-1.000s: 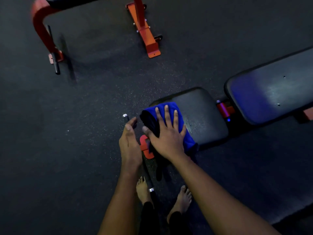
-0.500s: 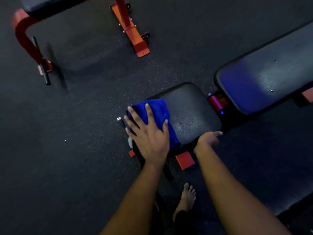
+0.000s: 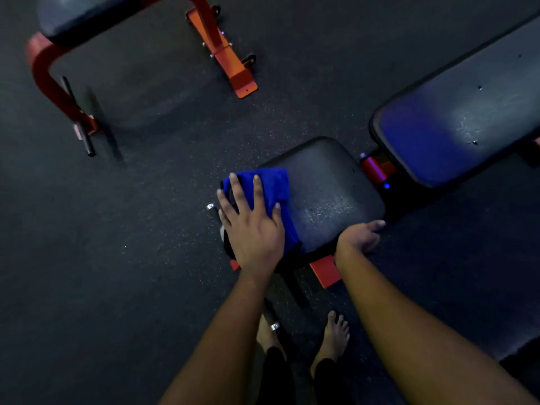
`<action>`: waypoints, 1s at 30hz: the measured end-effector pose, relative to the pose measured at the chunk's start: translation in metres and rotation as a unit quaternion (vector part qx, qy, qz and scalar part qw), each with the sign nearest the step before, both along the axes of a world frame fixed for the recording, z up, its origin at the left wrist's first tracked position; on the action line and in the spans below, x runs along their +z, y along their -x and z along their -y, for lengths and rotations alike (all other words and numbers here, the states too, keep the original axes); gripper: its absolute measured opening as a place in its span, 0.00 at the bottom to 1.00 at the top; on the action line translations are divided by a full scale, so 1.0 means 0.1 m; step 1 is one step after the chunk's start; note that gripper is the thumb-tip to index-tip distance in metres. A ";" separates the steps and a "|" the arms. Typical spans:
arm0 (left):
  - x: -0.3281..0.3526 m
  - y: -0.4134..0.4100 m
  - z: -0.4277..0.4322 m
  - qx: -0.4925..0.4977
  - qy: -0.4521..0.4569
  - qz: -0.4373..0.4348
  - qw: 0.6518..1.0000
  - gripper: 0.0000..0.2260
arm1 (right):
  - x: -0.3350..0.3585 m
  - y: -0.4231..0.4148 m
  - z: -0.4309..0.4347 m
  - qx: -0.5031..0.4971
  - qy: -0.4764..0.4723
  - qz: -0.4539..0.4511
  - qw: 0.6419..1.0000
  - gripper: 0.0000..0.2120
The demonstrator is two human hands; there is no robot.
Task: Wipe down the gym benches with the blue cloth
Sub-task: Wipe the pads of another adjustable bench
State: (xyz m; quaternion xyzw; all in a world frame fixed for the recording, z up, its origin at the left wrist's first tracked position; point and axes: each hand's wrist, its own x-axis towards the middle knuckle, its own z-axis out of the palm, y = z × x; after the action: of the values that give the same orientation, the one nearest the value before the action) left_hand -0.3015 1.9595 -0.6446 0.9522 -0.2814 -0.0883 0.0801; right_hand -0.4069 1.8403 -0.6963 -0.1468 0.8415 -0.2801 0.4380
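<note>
A folded blue cloth lies on the near-left corner of the black seat pad of a gym bench. My left hand presses flat on the cloth with its fingers spread. My right hand holds the pad's near-right edge, thumb along the rim and fingers curled under it. The bench's long black back pad stretches away to the upper right, joined to the seat by a red hinge.
A second bench with a red frame and an orange foot stands at the upper left on the dark rubber floor. My bare feet stand below the seat, beside a black bar with a metal cap.
My right hand left the cloth and took hold of the seat's right edge. My left hand moved from the small bar onto the cloth. The view shifted a little.
</note>
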 end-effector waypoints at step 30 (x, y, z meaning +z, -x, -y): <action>-0.02 -0.27 -0.05 -0.180 -0.039 0.046 0.982 0.27 | 0.03 0.02 -0.03 -0.009 0.025 0.001 1.000 0.26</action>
State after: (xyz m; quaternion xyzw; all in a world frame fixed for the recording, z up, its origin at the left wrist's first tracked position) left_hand -0.2747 1.9647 -0.6463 0.8915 -0.4478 -0.0679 0.0125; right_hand -0.4085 1.8429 -0.6928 -0.1496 0.8350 -0.3055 0.4325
